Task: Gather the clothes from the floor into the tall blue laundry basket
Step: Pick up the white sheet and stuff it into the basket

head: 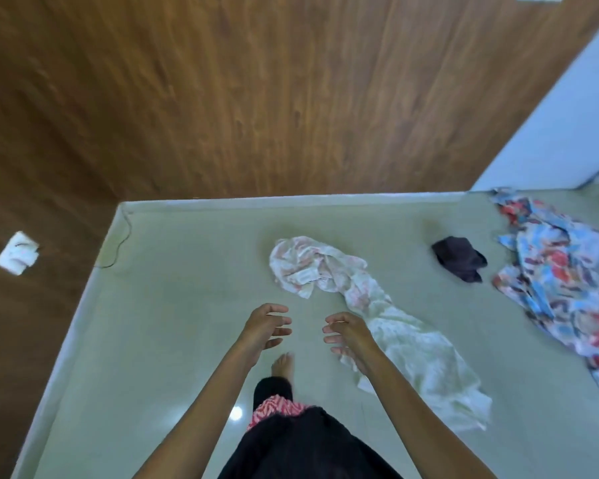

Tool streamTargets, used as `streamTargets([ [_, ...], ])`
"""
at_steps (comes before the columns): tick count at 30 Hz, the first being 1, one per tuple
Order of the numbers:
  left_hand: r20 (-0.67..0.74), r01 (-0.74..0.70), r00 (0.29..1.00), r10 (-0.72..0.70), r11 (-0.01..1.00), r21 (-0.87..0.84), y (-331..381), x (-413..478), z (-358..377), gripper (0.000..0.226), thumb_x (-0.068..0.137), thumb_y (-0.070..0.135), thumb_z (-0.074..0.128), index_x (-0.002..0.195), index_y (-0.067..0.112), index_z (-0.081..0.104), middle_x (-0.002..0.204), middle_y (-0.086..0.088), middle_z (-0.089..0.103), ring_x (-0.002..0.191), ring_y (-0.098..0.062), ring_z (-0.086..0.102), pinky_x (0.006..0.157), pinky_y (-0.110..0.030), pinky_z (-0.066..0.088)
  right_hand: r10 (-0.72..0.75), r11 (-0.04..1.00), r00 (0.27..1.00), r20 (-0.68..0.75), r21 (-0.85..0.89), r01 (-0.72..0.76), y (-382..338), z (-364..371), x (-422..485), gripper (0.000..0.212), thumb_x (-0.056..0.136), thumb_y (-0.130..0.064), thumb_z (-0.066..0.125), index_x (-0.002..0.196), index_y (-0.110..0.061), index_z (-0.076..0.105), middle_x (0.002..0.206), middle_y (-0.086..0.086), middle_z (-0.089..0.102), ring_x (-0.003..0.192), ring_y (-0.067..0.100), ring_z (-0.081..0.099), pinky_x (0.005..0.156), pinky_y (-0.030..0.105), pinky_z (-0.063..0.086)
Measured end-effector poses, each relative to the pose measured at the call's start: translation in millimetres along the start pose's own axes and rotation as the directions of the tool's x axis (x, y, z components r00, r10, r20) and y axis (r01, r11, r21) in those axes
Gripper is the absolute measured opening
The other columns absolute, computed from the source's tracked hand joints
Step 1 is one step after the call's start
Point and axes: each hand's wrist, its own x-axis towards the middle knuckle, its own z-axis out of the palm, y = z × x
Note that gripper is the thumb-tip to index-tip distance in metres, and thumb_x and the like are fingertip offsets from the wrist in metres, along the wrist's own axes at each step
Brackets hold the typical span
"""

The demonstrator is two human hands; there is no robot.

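A long white and pale pink garment lies crumpled on the grey-green floor, stretching from the middle toward the lower right. A small dark cloth lies to its right. A blue, red and white floral garment is spread at the far right. My left hand and my right hand hover side by side above the floor, fingers spread and empty. The right hand overlaps the near part of the white garment. The blue laundry basket is out of view.
Brown wood-panelled walls meet at the floor's far left corner, with a white socket on the left wall. A thin cable runs along that corner. A pale wall stands at the right. My bare foot is below my hands.
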Motion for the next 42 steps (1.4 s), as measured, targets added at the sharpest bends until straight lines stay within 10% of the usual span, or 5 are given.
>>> streamTargets([
  [11, 0.15, 0.12, 0.978, -0.143, 0.981, 0.149, 96, 155, 99, 0.023, 0.091, 0.004, 0.045, 0.11, 0.011, 0.056, 0.092, -0.005, 0.063, 0.073, -0.017, 0.06, 0.063, -0.023, 0.04, 0.213, 0.969, 0.95, -0.229, -0.075, -0.235, -24, -111, 108, 0.016, 0.087, -0.008, 0.054, 0.076, -0.018, 0.059, 0.087, 0.008, 0.061, 0.067, 0.02, 0.057, 0.056, 0.023, 0.042],
  [19, 0.194, 0.222, 0.932, -0.307, 0.904, 0.365, 90, 247, 172, 0.029, 0.09, -0.006, 0.039, 0.113, 0.003, 0.054, 0.091, -0.01, 0.06, 0.061, -0.012, 0.06, 0.04, -0.011, 0.037, 0.343, 0.849, 0.878, -0.334, -0.288, -0.442, 10, -169, 198, 0.047, 0.084, -0.017, 0.06, 0.128, -0.01, 0.047, 0.129, 0.016, 0.051, 0.115, 0.03, 0.054, 0.091, 0.03, 0.042],
  [36, 0.121, 0.387, 0.827, -0.549, 0.711, 0.588, -207, 601, 277, 0.03, 0.088, 0.0, 0.053, 0.115, 0.013, 0.053, 0.096, -0.01, 0.059, 0.077, -0.013, 0.057, 0.072, -0.024, 0.041, 0.489, 0.704, 0.688, -0.536, -0.223, -0.674, 357, -207, 569, 0.104, 0.082, -0.036, 0.069, 0.15, -0.029, -0.009, 0.158, 0.019, -0.002, 0.14, 0.045, 0.02, 0.106, 0.053, 0.033],
  [42, 0.097, 0.405, 0.809, -0.579, 0.669, 0.623, -239, 608, 267, 0.035, 0.088, 0.012, 0.058, 0.121, 0.02, 0.052, 0.117, -0.006, 0.053, 0.104, -0.016, 0.052, 0.081, -0.029, 0.043, 0.561, 0.77, 0.643, -0.521, 0.045, -0.636, 357, -202, 572, 0.06, 0.076, -0.039, 0.064, 0.125, -0.005, 0.057, 0.12, 0.017, 0.064, 0.113, 0.032, 0.058, 0.091, 0.034, 0.046],
])
